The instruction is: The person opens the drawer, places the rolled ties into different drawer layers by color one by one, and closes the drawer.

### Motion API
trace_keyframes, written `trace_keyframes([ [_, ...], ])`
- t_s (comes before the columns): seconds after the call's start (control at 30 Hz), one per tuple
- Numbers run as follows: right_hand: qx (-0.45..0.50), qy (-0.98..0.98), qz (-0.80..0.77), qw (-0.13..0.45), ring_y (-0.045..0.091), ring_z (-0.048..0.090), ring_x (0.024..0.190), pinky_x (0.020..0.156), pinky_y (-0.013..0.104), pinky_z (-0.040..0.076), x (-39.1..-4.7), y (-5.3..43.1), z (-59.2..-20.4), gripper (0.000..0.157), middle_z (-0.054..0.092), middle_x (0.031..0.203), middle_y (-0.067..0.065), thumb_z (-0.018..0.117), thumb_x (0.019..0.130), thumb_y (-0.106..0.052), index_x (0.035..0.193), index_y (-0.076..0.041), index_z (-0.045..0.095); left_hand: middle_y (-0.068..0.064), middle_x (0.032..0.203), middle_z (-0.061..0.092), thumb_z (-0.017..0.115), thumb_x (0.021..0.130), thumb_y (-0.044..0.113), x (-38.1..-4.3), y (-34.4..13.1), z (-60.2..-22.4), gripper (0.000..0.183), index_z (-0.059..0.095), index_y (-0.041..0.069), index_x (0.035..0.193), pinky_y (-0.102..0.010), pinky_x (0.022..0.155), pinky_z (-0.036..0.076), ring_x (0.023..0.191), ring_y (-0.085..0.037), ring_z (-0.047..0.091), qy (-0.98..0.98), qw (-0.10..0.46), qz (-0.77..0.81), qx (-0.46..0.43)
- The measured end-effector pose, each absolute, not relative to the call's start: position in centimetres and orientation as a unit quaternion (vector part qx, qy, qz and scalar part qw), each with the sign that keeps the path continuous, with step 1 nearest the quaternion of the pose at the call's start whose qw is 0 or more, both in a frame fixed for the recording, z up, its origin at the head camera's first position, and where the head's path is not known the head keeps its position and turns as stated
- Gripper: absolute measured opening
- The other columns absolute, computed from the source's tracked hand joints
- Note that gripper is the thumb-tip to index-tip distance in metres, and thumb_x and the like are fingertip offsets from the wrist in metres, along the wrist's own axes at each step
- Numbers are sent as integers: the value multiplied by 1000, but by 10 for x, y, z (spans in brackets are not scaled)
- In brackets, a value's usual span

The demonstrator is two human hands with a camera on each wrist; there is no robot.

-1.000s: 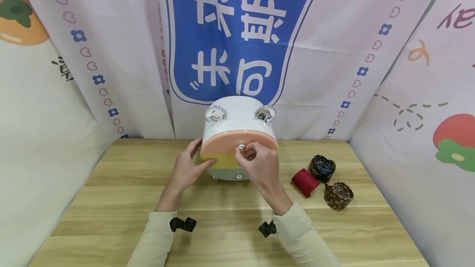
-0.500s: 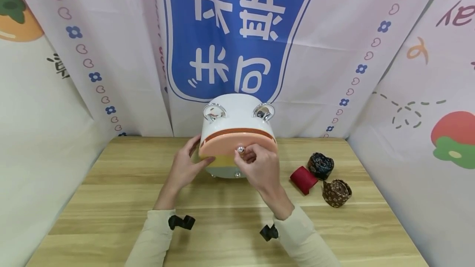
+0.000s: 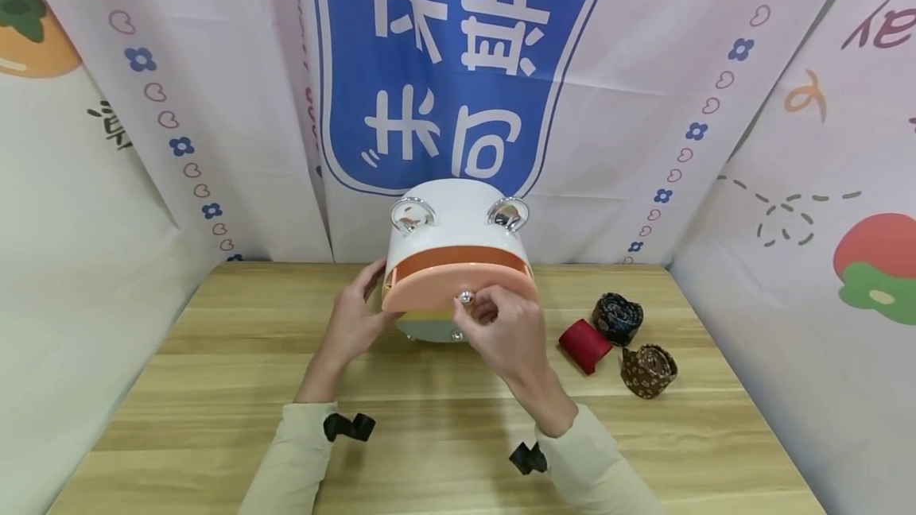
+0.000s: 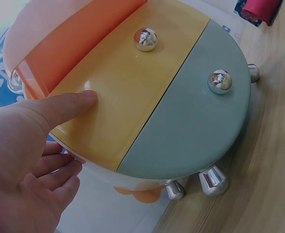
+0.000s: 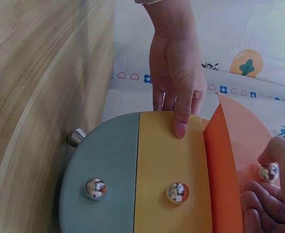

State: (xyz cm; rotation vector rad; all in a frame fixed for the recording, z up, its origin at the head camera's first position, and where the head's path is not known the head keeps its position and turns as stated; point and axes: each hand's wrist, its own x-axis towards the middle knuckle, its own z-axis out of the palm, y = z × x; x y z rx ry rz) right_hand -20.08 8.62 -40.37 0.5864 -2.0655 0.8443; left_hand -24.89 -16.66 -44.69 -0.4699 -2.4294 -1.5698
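A small rounded cabinet, white with silver rings on top, stands near the table's back. Its peach top drawer is pulled partway out, and the orange inside shows. My right hand pinches that drawer's silver knob between thumb and fingers. My left hand grips the cabinet's left side. Its thumb presses on the yellow middle drawer, while its other fingers lie round the side. Below, the green bottom drawer is closed, like the yellow one.
Three rolled-up neckties lie right of the cabinet on the wooden table: a red one, a dark patterned one and a brown patterned one. A printed curtain hangs close behind the cabinet.
The peach drawer, closed a second ago, has slid out toward me with my right hand on its knob. My left hand has stayed at the cabinet's side.
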Motion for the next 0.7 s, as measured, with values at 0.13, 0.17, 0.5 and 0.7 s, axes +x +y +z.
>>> trace_keyframes([
  [0.13, 238, -817, 330, 410, 9, 69, 57, 54, 21, 62, -197, 88, -402, 22, 71, 64, 1, 88, 80, -16, 74, -7, 69, -25, 166, 40, 84, 85, -4, -250, -167, -448, 90, 36, -2, 161, -52, 132, 32, 156, -43, 37, -821, 108, -537, -162],
  [0.17, 239, -816, 327, 412, 8, 68, 56, 54, 21, 61, -196, 88, -402, 22, 71, 64, 1, 88, 79, -16, 74, -8, 69, -26, 165, 40, 84, 84, -6, -250, -167, -448, 90, 37, -3, 160, -52, 132, 32, 155, -43, 38, -820, 108, -538, -162],
  [0.5, 244, -819, 311, 415, 7, 69, 57, 53, 19, 60, -189, 91, -399, 22, 72, 64, -2, 88, 79, -20, 73, -11, 69, -27, 165, 40, 82, 82, -10, -250, -166, -446, 91, 37, -3, 160, -52, 132, 32, 155, -44, 39, -819, 99, -544, -153],
  [0.7, 243, -818, 313, 417, 6, 69, 58, 54, 19, 60, -185, 91, -399, 21, 72, 65, -3, 88, 79, -20, 74, -12, 69, -26, 166, 40, 84, 82, -6, -250, -167, -446, 93, 36, -2, 161, -52, 132, 33, 155, -43, 39, -825, 100, -536, -149],
])
